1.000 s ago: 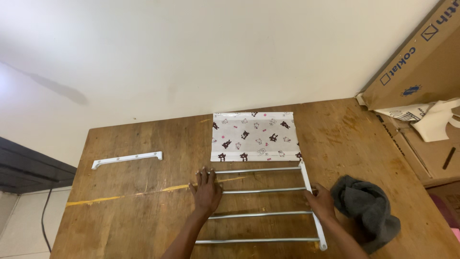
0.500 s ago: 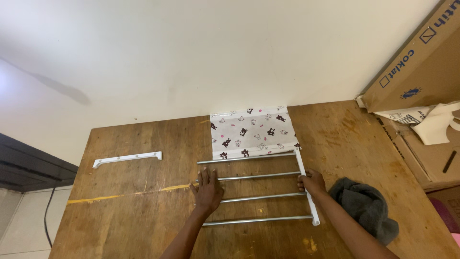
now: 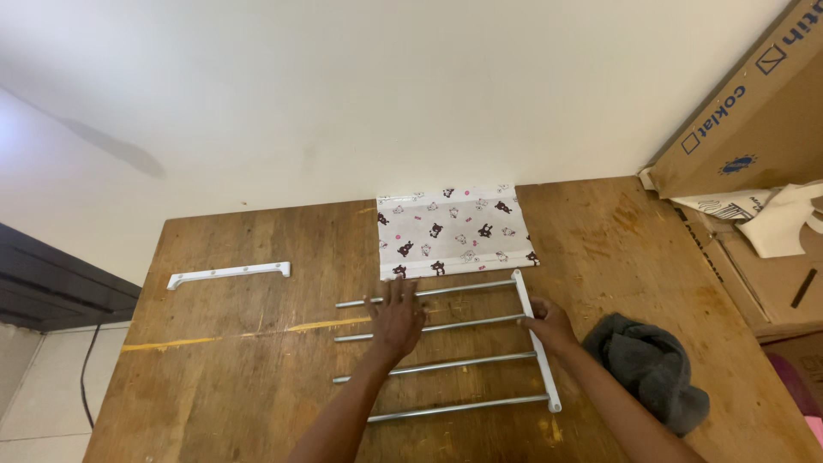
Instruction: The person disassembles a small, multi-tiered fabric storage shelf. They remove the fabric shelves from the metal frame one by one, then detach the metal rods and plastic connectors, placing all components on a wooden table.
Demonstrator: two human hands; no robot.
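A rack of several silver metal rods (image 3: pixel 446 363) joined to a white side bar (image 3: pixel 537 343) lies on the wooden table (image 3: pixel 223 377). My left hand (image 3: pixel 396 315) rests flat on the upper rods, fingers spread. My right hand (image 3: pixel 547 324) grips the white side bar near its upper half. A second white bar (image 3: pixel 228 274) lies apart at the table's left. A folded white cloth with small animal prints (image 3: pixel 453 230) lies just beyond the rack, against the wall.
A crumpled dark grey cloth (image 3: pixel 653 370) sits to the right of my right arm. Brown cardboard boxes (image 3: pixel 754 129) with white paper are stacked at the right edge. A yellow line crosses the table's left half. A black cable hangs at the lower left.
The rack slid away from me, up toward the printed cloth. Both hands moved with it, the right staying on the side bar.
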